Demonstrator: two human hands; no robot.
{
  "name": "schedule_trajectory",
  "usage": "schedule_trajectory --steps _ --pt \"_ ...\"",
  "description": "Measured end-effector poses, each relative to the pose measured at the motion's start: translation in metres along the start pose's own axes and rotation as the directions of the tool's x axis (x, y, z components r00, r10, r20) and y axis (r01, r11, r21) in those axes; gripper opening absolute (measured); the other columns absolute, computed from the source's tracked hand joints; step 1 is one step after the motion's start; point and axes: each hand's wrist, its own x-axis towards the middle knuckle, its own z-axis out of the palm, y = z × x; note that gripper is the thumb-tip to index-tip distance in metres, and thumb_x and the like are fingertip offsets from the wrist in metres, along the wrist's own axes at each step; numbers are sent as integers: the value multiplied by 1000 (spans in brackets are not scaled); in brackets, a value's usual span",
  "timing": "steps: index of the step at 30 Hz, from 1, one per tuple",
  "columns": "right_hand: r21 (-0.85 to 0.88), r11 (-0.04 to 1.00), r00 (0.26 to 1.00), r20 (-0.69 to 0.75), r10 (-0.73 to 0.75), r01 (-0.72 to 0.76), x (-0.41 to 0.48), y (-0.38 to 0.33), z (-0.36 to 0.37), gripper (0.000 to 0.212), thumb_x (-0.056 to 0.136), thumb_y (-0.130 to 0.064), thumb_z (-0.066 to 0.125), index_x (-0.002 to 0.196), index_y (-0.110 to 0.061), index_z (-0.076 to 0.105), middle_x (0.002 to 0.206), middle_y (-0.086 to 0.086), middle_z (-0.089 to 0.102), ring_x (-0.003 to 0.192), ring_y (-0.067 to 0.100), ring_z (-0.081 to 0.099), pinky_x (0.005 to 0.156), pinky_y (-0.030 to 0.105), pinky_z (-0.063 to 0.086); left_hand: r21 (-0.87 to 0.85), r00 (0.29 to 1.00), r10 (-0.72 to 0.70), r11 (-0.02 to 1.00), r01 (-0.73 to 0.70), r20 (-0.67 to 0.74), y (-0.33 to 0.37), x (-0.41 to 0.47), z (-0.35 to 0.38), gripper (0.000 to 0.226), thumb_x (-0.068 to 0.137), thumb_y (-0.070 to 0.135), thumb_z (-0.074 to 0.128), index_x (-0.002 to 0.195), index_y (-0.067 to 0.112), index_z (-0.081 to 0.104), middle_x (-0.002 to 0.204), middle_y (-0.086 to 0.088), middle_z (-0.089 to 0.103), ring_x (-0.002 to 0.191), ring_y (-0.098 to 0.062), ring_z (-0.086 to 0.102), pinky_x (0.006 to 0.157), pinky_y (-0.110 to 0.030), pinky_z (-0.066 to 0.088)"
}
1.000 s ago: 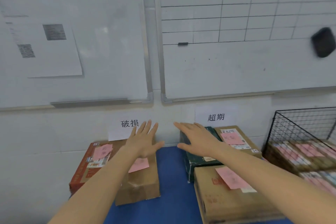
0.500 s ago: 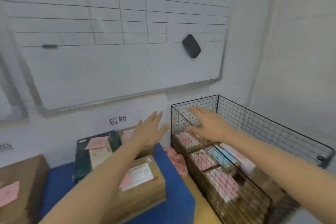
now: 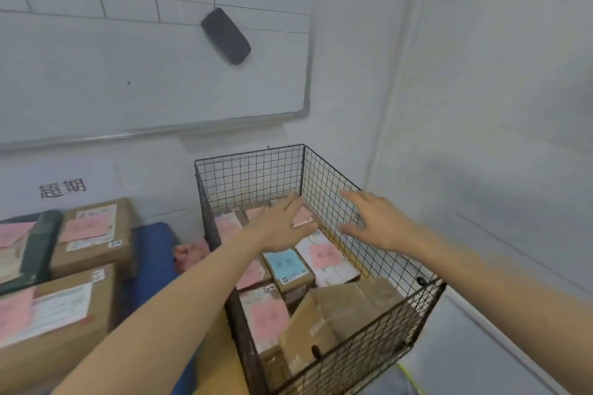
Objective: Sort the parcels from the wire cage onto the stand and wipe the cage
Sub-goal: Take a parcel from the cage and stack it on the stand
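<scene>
The left hand [image 3: 282,229] and right hand [image 3: 380,223], spread and empty, are moving from the stand [image 3: 154,253] over the wire cage [image 3: 250,176]; the next parcel pick is probably starting.

Whiteboard [image 3: 128,80], far left wall, ruled grid along top. Black eraser [image 3: 225,36] stuck on it. Paper sign [image 3: 62,188] below, printed characters.
</scene>
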Motion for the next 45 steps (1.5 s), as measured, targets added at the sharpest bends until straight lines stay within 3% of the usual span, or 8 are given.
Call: schedule_trajectory --steps 12,16,23,28,32,39,43,45 --pt "55 997 990 126 -57 50 50 53 43 77 91 -49 58 153 -23 19 156 1 29 142 18 29 116 36 25 -34 994 -71 997 74 88 -10 52 29 81 88 72 23 152 33 -6 160 6 -11 148 -17 -1 119 -50 5" --pt "12 991 961 242 -133 134 57 59 58 76 91 -51 57 152 -28 18 154 -3 32 140 16 33 114 37 26 -41 988 -102 993 107 117 -9 48 35 80 89 71 28 152 34 -4 160 8 -9 148 -18 1 118 -49 11" --pt "67 913 823 409 -394 404 58 62 78 80 89 -58 54 153 -29 15 156 -3 29 140 17 31 115 36 28 -108 950 -287 948 301 123 8 17 46 79 89 71 31 152 36 -2 160 7 -8 148 -18 3 119 -42 9" --pt "114 839 657 569 -494 531 45 67 85 90 81 -75 47 153 -31 14 156 0 29 140 21 31 114 40 30 -196 868 -442 852 486 227 30 -11 64 85 83 78 34 149 43 -6 158 11 -16 148 -20 2 118 -48 9" --pt "208 777 557 591 -584 594 31 66 88 85 84 -69 51 153 -37 13 154 1 34 136 22 37 109 37 31 -222 808 -512 785 578 292 46 -30 79 93 73 88 31 148 47 -4 158 13 -14 148 -20 1 118 -50 10" --pt "278 798 531 625 -573 534 20 68 95 95 77 -73 58 152 -39 11 156 -7 30 138 19 37 112 40 34 -229 755 -530 738 635 387 68 -44 91 107 65 92 36 149 43 -6 160 6 -4 148 -18 -6 117 -54 3" --pt "282 822 491 690 -532 495 10 66 102 102 78 -63 66 154 -29 8 156 0 30 137 21 37 112 38 35 -309 721 -489 676 669 491 70 -49 97 123 58 83 59 147 41 -15 155 2 30 138 -24 33 114 -46 28" --pt "295 821 496 680 -540 489 9 65 103 103 77 -63 67 154 -28 7 156 1 29 137 22 36 112 39 35 -362 727 -482 646 672 488 75 -51 96 112 71 66 67 150 35 -7 146 2 41 124 -24 48 100 -42 45"
